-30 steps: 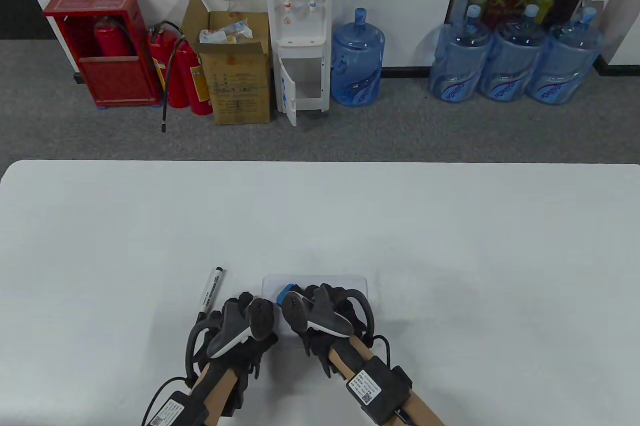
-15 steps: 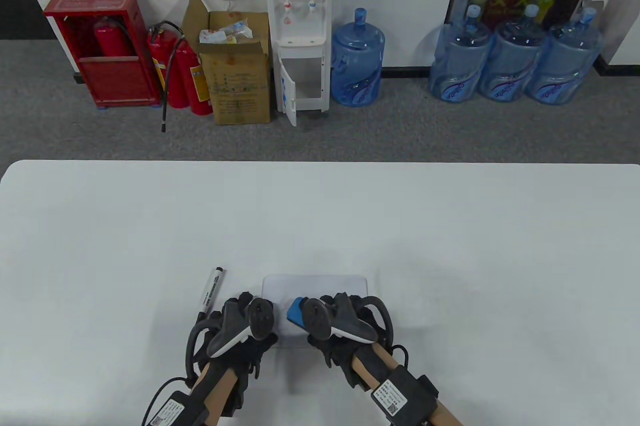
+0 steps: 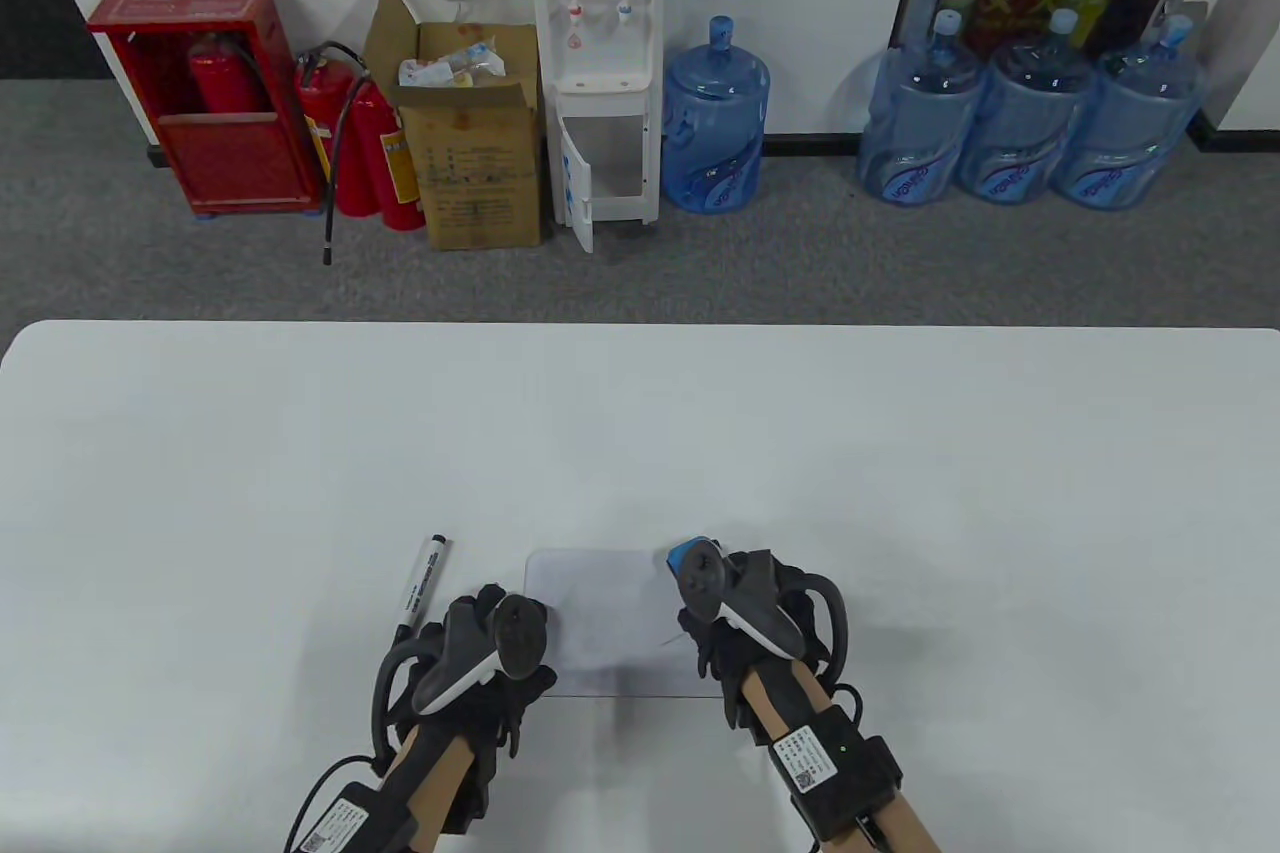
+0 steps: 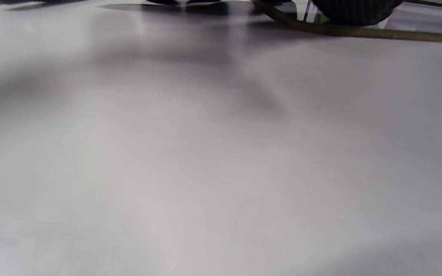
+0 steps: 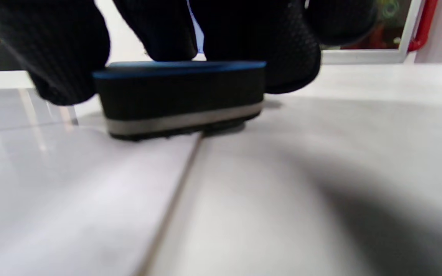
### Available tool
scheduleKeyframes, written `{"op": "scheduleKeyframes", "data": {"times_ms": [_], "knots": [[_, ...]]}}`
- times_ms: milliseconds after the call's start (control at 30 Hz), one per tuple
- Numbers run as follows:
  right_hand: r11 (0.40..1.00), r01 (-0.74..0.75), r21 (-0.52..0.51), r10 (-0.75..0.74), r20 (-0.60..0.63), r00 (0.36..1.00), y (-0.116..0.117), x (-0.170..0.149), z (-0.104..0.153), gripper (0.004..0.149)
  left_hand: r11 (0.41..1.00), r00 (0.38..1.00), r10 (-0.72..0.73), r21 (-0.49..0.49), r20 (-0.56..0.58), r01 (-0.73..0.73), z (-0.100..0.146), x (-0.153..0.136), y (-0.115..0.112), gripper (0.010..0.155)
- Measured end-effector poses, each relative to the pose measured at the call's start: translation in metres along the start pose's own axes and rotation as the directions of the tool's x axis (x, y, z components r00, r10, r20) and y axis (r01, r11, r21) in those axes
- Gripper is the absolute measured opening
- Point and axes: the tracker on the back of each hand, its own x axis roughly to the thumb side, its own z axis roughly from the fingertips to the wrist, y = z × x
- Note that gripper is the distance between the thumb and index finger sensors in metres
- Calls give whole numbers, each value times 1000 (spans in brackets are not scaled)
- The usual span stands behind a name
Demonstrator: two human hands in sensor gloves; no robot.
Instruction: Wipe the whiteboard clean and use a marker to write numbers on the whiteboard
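Observation:
A small whiteboard (image 3: 610, 628) lies flat near the table's front edge. My right hand (image 3: 712, 593) is at its far right corner and grips a blue-topped eraser (image 3: 684, 553). In the right wrist view the eraser (image 5: 182, 99) sits pad-down across the board's edge, with gloved fingers (image 5: 267, 50) curled over its top. My left hand (image 3: 488, 615) rests at the board's left edge; its tracker hides most of the fingers. A black-capped marker (image 3: 420, 585) lies on the table just left of that hand. A faint streak shows on the board near my right hand.
The white table (image 3: 900, 473) stretches wide on all sides of the board. Beyond its far edge, on the floor, stand a water dispenser (image 3: 598, 63), a cardboard box (image 3: 478, 153), fire extinguishers (image 3: 365, 143) and several water jugs (image 3: 1030, 113).
My right hand has slid the eraser from the board's left part across to its far right corner. The left hand and the marker have stayed put.

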Motion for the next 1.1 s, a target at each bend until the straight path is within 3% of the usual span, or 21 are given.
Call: {"op": "scheduleKeyframes", "data": {"times_ms": [233,433,633,900,1100], "knots": [[1000,-7,-23,11,157,988,3,63,8,73,1000,1000,0,0,1,0,0,0,0,69],[1000,-14,-10,17,294,956,4,86,30,73,1000,1000,0,4,3,-1,-1,0,-1,69],[998,32,59,-51,337,940,3,63,39,70,1000,1000,4,2,3,-4,0,0,-1,69],[998,44,39,-48,124,991,0,0,20,70,1000,1000,4,0,2,-4,0,0,-1,69],[997,70,11,-70,11,997,0,-10,7,72,1000,1000,7,-2,1,-7,-1,0,-1,69]]}}
